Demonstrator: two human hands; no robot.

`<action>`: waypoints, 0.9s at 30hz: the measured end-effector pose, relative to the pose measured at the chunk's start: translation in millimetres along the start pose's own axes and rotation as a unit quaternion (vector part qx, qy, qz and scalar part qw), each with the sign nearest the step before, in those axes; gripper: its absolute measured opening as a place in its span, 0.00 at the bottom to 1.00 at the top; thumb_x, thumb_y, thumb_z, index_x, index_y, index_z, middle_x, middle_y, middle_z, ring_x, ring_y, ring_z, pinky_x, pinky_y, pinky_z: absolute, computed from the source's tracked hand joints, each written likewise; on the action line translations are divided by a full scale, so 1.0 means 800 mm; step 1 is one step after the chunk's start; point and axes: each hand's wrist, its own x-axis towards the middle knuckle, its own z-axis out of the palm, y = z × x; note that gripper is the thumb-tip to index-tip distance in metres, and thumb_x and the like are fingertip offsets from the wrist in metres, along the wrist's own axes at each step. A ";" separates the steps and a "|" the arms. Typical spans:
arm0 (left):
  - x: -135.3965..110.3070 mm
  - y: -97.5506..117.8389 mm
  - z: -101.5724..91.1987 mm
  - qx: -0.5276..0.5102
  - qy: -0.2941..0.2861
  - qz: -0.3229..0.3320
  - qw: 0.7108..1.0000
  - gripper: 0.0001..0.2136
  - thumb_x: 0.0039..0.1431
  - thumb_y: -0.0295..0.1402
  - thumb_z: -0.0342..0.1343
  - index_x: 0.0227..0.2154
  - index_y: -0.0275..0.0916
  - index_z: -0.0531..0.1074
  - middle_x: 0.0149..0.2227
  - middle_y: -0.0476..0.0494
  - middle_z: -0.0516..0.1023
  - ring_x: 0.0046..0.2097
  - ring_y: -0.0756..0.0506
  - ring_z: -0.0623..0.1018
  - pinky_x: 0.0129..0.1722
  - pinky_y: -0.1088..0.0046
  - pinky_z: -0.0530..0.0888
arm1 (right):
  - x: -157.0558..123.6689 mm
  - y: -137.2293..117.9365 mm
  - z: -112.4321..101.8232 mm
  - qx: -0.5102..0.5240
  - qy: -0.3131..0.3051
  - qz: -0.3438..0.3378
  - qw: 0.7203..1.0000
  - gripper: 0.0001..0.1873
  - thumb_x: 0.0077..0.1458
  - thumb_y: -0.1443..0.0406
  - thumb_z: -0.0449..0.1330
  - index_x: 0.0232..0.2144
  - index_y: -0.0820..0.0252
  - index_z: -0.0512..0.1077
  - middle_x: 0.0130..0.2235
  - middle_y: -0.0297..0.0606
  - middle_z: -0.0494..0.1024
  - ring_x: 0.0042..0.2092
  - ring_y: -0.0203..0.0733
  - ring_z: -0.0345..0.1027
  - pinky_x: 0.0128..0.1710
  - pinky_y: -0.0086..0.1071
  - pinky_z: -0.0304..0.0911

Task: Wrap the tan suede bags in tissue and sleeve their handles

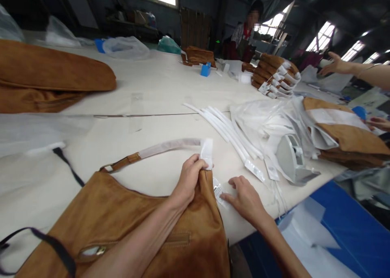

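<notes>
A tan suede bag [128, 225] lies on the white table [158, 91] in front of me. Its strap [164, 147] arches upward, wrapped in white foam sheet. My left hand [189, 179] is closed on the bag's upper right corner, where the wrapped strap end [207, 151] joins it. My right hand [245, 197] rests just right of the bag, fingers on a small clear packet [218, 189] lying on the table.
White foam strips [225, 130] and clear plastic bags [268, 123] lie to the right. Stacks of tan bags sit at left [51, 75], far right [344, 136] and back [274, 73]. Another person's arm [356, 69] reaches in at right; a person stands behind the table.
</notes>
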 end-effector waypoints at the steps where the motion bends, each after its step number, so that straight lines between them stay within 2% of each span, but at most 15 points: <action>1: 0.000 0.000 0.000 0.000 -0.001 -0.001 1.000 0.08 0.40 0.35 0.56 0.26 0.37 0.72 0.27 0.48 0.76 0.30 0.46 0.72 0.31 0.72 0.66 | 0.000 -0.001 0.000 0.004 -0.002 -0.001 1.000 0.15 0.54 0.59 0.65 0.40 0.59 0.70 0.41 0.41 0.72 0.43 0.48 0.68 0.42 0.37 0.61; 7: 0.000 0.000 0.000 -0.004 -0.001 0.011 1.000 0.07 0.40 0.34 0.56 0.24 0.37 0.71 0.27 0.48 0.75 0.33 0.45 0.72 0.31 0.73 0.66 | -0.005 -0.005 0.007 0.044 0.010 -0.019 0.999 0.13 0.54 0.60 0.65 0.38 0.59 0.69 0.40 0.41 0.72 0.43 0.48 0.66 0.43 0.37 0.60; 11: 0.002 -0.001 0.000 -0.017 0.000 0.002 1.000 0.06 0.40 0.33 0.57 0.24 0.37 0.70 0.24 0.51 0.72 0.30 0.47 0.71 0.30 0.74 0.66 | -0.007 -0.009 0.008 0.067 0.012 -0.020 0.997 0.08 0.54 0.63 0.65 0.34 0.57 0.69 0.38 0.38 0.72 0.42 0.46 0.66 0.42 0.36 0.58; 15: 0.005 -0.001 -0.002 -0.019 -0.003 -0.008 1.000 0.08 0.40 0.34 0.58 0.25 0.37 0.70 0.25 0.51 0.73 0.30 0.47 0.71 0.30 0.74 0.66 | -0.011 -0.004 0.001 0.151 0.013 -0.025 0.988 0.05 0.56 0.64 0.63 0.30 0.56 0.70 0.33 0.34 0.72 0.38 0.42 0.67 0.39 0.34 0.59; 16: 0.006 0.000 -0.003 -0.021 -0.005 -0.012 1.000 0.08 0.40 0.34 0.58 0.25 0.37 0.69 0.25 0.51 0.74 0.30 0.47 0.71 0.30 0.73 0.66 | -0.013 0.002 -0.001 0.176 0.028 -0.023 0.984 0.06 0.58 0.63 0.62 0.30 0.56 0.70 0.33 0.34 0.72 0.37 0.41 0.67 0.39 0.33 0.60; 18: 0.007 0.000 -0.004 -0.023 -0.010 -0.018 1.000 0.09 0.39 0.35 0.59 0.25 0.37 0.70 0.26 0.50 0.75 0.31 0.46 0.72 0.31 0.73 0.67 | -0.016 0.020 -0.007 0.196 0.100 -0.009 0.975 0.08 0.61 0.61 0.58 0.31 0.56 0.71 0.33 0.35 0.72 0.37 0.41 0.68 0.40 0.34 0.62; 20: 0.008 0.001 -0.004 -0.018 -0.012 -0.020 1.000 0.10 0.39 0.36 0.59 0.26 0.37 0.71 0.26 0.50 0.75 0.32 0.45 0.73 0.33 0.73 0.67 | -0.018 0.044 -0.012 0.161 0.200 0.008 0.966 0.08 0.63 0.60 0.56 0.35 0.56 0.72 0.37 0.39 0.73 0.42 0.45 0.68 0.44 0.37 0.63; 22: 0.008 0.002 -0.003 -0.007 -0.012 -0.021 1.000 0.11 0.40 0.36 0.59 0.27 0.36 0.72 0.26 0.49 0.76 0.32 0.45 0.73 0.34 0.73 0.67 | -0.016 0.067 -0.014 0.095 0.262 0.020 0.960 0.12 0.63 0.59 0.55 0.44 0.58 0.72 0.44 0.45 0.74 0.48 0.50 0.66 0.49 0.42 0.62; 24: 0.007 0.002 -0.003 0.002 -0.012 -0.021 1.000 0.10 0.40 0.36 0.59 0.27 0.36 0.72 0.26 0.49 0.76 0.32 0.45 0.72 0.33 0.73 0.67 | -0.011 0.085 -0.012 0.030 0.267 0.038 0.962 0.18 0.62 0.59 0.55 0.51 0.61 0.70 0.51 0.52 0.72 0.54 0.56 0.63 0.51 0.47 0.60; 27: 0.006 0.004 -0.004 0.006 -0.017 -0.020 1.000 0.10 0.41 0.36 0.59 0.28 0.36 0.72 0.28 0.48 0.77 0.31 0.46 0.73 0.32 0.73 0.67 | 0.002 0.096 -0.009 -0.020 0.214 0.064 0.975 0.19 0.61 0.63 0.55 0.53 0.62 0.68 0.56 0.53 0.71 0.56 0.58 0.62 0.51 0.47 0.58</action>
